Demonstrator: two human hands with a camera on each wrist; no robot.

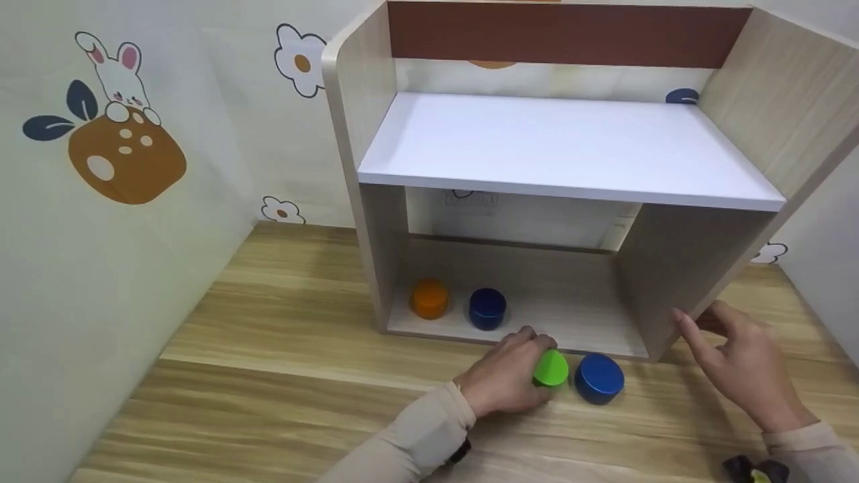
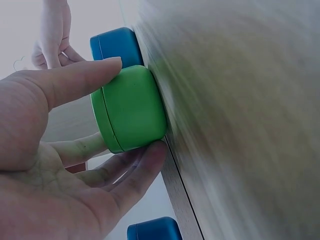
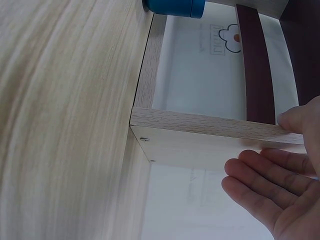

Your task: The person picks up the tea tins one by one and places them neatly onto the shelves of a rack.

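My left hand (image 1: 511,372) grips a small green lidded jar (image 1: 551,368) just in front of the shelf's lower front edge. In the left wrist view, the thumb lies on one side of the green jar (image 2: 131,111) and the fingers support the other. A metallic blue jar (image 1: 599,379) stands on the table just right of it. At the shelf unit's right side panel (image 1: 698,268), my right hand (image 1: 751,362) has its thumb at the front edge. The right wrist view shows its fingers (image 3: 265,187) extended along the panel's outer face.
Inside the lower compartment, an orange jar (image 1: 429,299) and a dark blue jar (image 1: 487,309) stand near the left. Above them spans a white shelf board (image 1: 570,147). The wooden table (image 1: 268,376) meets patterned walls at the left and back.
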